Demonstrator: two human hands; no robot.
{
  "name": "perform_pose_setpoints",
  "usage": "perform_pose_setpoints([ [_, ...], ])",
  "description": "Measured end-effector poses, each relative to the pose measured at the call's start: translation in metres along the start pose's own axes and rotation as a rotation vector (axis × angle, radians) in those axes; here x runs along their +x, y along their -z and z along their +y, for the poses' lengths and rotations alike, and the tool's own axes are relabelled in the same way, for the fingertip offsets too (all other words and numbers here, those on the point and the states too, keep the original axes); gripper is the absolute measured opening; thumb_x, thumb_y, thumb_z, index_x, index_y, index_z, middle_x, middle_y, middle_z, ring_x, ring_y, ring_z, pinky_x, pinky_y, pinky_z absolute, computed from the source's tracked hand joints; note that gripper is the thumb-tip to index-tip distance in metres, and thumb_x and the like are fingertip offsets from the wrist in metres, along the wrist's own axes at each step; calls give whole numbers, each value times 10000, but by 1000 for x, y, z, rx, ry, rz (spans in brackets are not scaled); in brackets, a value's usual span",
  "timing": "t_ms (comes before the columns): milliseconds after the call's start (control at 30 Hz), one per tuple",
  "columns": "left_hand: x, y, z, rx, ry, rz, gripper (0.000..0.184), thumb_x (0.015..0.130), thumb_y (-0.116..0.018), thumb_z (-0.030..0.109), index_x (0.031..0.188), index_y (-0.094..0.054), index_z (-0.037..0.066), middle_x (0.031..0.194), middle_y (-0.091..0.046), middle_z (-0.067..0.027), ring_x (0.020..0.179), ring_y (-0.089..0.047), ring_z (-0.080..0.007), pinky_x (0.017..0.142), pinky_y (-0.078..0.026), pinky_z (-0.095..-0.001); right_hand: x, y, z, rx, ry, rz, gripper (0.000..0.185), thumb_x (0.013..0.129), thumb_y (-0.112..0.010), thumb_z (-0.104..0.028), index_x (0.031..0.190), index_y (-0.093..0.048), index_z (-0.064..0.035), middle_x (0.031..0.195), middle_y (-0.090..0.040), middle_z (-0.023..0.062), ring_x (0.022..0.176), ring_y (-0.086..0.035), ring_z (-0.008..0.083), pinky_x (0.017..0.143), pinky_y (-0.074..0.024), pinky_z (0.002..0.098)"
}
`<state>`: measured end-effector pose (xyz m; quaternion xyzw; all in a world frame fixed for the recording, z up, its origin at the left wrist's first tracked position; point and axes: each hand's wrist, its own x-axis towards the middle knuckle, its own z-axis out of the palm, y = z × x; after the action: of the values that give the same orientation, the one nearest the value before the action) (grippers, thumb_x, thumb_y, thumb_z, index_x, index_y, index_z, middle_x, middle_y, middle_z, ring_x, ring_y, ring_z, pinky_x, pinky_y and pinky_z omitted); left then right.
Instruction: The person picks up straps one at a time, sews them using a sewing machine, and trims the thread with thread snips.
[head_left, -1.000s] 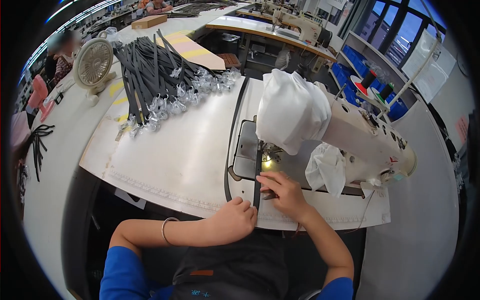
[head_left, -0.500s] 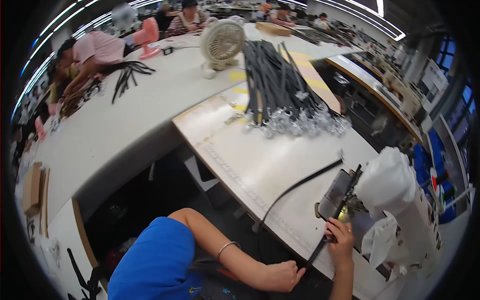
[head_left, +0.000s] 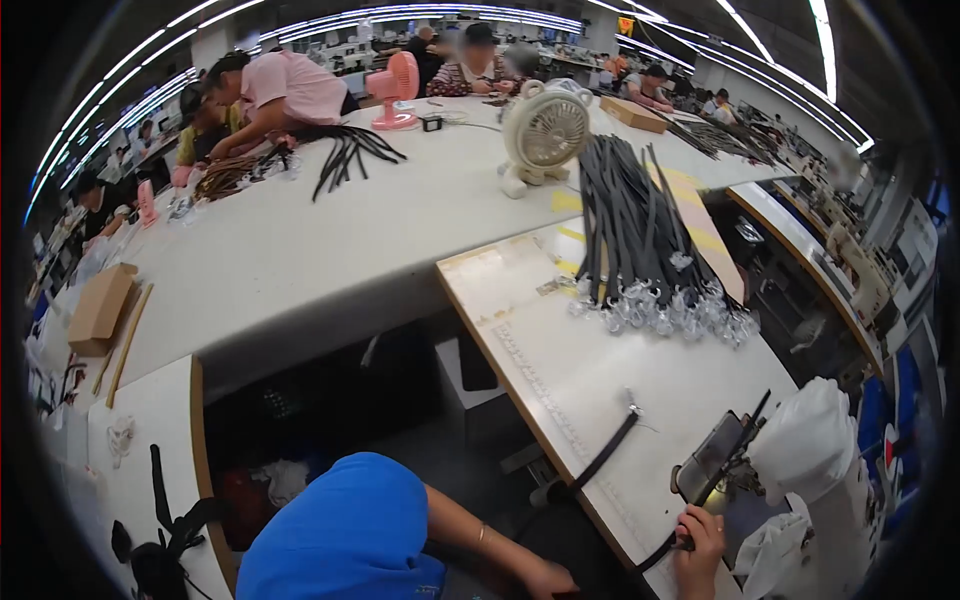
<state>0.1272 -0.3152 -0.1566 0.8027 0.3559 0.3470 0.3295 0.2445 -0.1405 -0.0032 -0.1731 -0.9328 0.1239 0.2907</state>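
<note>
My right hand (head_left: 699, 542) is closed around a black strap (head_left: 662, 552) beside the sewing machine (head_left: 735, 478), at the lower right. From there the strap runs down and left over the table's edge. At the bottom edge of the view my left hand (head_left: 548, 578) is closed, blurred and partly cut off; the strap leads toward it. Another stretch of black strap (head_left: 607, 448), with a small shiny piece at its end, lies across the tabletop (head_left: 540, 345) and hangs over its front edge. White plastic (head_left: 808, 440) covers part of the machine.
A bundle of black straps (head_left: 635, 225) with plastic-wrapped ends lies farther back on the table. Behind it stand a cream fan (head_left: 548, 135) and a pink fan (head_left: 397, 92). Cardboard (head_left: 103, 310) sits at the left. Several people work at the far tables.
The view has swung left and up, so the scene sits farther right and lower. My left hand has drawn down and away, and the strap's shiny end has slid nearer the table's front edge.
</note>
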Motion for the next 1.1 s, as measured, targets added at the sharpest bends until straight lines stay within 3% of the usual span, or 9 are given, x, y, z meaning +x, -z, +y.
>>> perform_pose_setpoints([
  [67,-2,-11,-17,-360,191,-103,375,783,-631,226,1051,-597,-35,599,-570,-54,563,-565,-176,531,-428,-314,-2,-1,14,-28,66,-13,113,708,-677,-98,812,-642,-72,916,-626,68,684,-566,277,614,-461,348],
  [133,-3,8,-8,-778,536,-179,397,790,-661,376,877,-617,-10,584,-582,-64,533,-569,-175,516,-459,-311,-1,3,9,-27,60,-9,101,711,-677,-115,802,-640,-96,900,-624,40,676,-565,255,573,-471,334],
  [233,0,27,-11,-628,662,-339,452,810,-634,413,709,-566,-22,530,-553,-94,475,-543,-211,483,-439,-305,-3,2,13,-21,95,-5,97,699,-677,-97,780,-623,-100,880,-619,27,643,-565,234,555,-476,319],
  [467,8,58,20,11,68,249,398,790,-639,414,745,-623,19,572,-569,-118,525,-563,-281,487,-445,-348,-4,0,13,-28,112,15,98,697,-681,-104,778,-625,-107,878,-620,13,617,-556,219,534,-475,309],
  [600,11,63,37,125,89,166,306,817,-636,332,822,-614,27,548,-561,-108,514,-554,-291,459,-442,-349,-3,-1,13,-51,111,18,107,696,-686,-108,787,-630,-107,883,-623,7,631,-554,216,540,-477,307],
  [800,26,106,62,83,90,-241,509,791,-636,252,1157,-466,-57,1052,-532,-199,999,-512,-350,829,-433,-422,-5,-1,14,-95,134,0,120,699,-683,-109,812,-641,-108,891,-624,2,670,-554,211,550,-478,303],
  [867,31,131,63,121,-297,114,325,839,-609,249,1042,-585,-4,921,-604,-134,807,-579,-275,678,-486,-343,-5,-1,14,-85,132,-12,121,703,-682,-118,816,-641,-107,892,-624,5,676,-555,209,552,-478,303],
  [933,32,180,60,137,-182,77,339,827,-619,162,1120,-559,3,1095,-550,-130,943,-542,-281,782,-470,-350,-4,0,13,-84,136,-10,121,701,-683,-117,814,-641,-105,892,-624,6,676,-555,209,552,-478,305],
  [1100,28,317,-26,671,185,787,192,732,-627,-4,908,-661,66,912,-619,-85,850,-586,-265,728,-486,-335,-3,-1,12,-75,123,-9,115,699,-684,-117,805,-640,-101,893,-624,6,672,-555,211,550,-476,308],
])
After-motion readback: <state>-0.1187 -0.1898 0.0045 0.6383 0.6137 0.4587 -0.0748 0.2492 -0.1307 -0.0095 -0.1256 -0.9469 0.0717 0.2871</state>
